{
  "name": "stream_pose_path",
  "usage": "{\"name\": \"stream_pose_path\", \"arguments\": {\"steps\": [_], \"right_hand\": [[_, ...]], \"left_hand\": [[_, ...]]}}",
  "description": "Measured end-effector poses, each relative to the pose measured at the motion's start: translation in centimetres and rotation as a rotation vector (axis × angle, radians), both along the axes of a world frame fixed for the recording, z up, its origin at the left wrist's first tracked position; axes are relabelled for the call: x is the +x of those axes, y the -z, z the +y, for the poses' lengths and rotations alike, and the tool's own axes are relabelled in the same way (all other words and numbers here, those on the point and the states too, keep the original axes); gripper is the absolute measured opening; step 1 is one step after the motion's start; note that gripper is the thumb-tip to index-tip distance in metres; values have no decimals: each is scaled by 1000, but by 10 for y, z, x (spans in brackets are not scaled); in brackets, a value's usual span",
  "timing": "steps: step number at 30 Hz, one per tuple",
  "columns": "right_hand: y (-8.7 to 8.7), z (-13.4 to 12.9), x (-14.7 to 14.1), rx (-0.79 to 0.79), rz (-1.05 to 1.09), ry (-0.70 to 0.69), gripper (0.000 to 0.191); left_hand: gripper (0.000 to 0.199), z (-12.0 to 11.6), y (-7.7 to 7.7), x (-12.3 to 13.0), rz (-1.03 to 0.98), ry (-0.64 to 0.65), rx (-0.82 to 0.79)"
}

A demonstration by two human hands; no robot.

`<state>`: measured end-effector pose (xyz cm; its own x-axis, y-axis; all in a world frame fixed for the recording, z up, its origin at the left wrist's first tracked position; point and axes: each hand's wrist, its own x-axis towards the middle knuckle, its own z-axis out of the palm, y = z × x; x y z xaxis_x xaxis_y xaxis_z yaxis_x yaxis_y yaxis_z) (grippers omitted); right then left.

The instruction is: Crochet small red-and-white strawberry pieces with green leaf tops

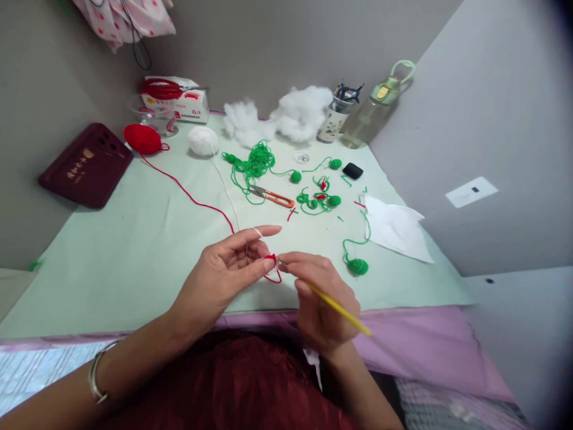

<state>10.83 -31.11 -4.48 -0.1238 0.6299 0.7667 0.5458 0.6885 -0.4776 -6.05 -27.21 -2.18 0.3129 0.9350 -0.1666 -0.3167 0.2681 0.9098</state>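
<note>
Between thumb and fingers, my left hand (228, 266) pinches a small red and white crochet piece (271, 263); white yarn passes over its raised index finger. My right hand (320, 295) grips a yellow-handled crochet hook (342, 309), whose tip is at the piece and partly hidden by the fingers. Red yarn runs from the red ball (143, 138) toward my left hand, and white yarn from the white ball (203, 141). Beyond my hands lie orange snips (274, 197) and a loose tangle of green yarn (257, 161).
Small green crocheted balls (358, 266), yarn scraps and white paper (396, 230) lie at the right. White stuffing (302, 113), a pen cup (333, 122) and a bottle (371, 113) stand behind. A maroon case (87, 166) leans at the left.
</note>
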Motion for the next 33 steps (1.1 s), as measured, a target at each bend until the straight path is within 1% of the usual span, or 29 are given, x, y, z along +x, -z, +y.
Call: {"name": "stream_pose_path", "arguments": {"steps": [2, 3, 4, 5, 7, 9, 10, 11, 13, 16, 18, 20, 21, 22, 24, 26, 27, 28, 30, 33], "right_hand": [[2, -1, -1, 18, -142, 69, 31], [3, -1, -1, 31, -169, 86, 31], [4, -1, -2, 30, -143, 83, 31], [4, 0, -2, 14, -57, 68, 29], [3, 3, -3, -78, 237, 17, 27], [1, 8, -5, -198, 521, -58, 25], [0, 11, -6, -242, 595, -94, 23], [-1, 13, -7, -265, 625, -114, 21], [-1, 15, -9, -267, 572, -112, 19], [3, 12, -12, -169, 380, -22, 26], [6, 8, -12, -74, 208, 56, 33], [8, 6, -10, -7, 93, 91, 36], [7, 6, -9, -13, 100, 86, 35], [6, 6, -8, -45, 160, 72, 32], [3, 9, -6, -159, 394, 20, 25], [-1, 13, -5, -266, 609, -52, 21], [-2, 14, -6, -297, 654, -88, 20], [-2, 15, -6, -316, 655, -117, 18], [-2, 16, -8, -325, 613, -130, 15], [0, 15, -9, -353, 640, -122, 15]], "left_hand": [[39, 0, 0, 0, -57, 19, -54], [40, 1, 0, 0, -91, 51, -111], [41, 2, -1, 0, -122, 86, -180], [40, 3, -1, -1, -148, 119, -247], [36, 4, -2, -3, -178, 142, -327], [34, 5, -2, -3, -168, 98, -297], [34, 5, -2, -2, -154, 78, -257], [33, 4, -1, -2, -136, 69, -214], [34, 1, -1, 1, -104, 74, -140], [35, -1, 1, 4, -100, 59, -104], [36, 0, 0, 5, -140, 42, -136], [36, 2, -1, 5, -190, 77, -218], [36, 3, -2, 4, -209, 98, -265], [36, 5, -2, 3, -220, 109, -307], [33, 7, -3, 2, -221, 91, -341], [30, 8, -3, 1, -191, 48, -297], [29, 8, -3, 1, -163, 38, -255], [29, 7, -2, 2, -133, 39, -209], [34, 4, -2, 2, -85, 59, -139], [42, 1, -2, 2, -72, 69, -117]]}}
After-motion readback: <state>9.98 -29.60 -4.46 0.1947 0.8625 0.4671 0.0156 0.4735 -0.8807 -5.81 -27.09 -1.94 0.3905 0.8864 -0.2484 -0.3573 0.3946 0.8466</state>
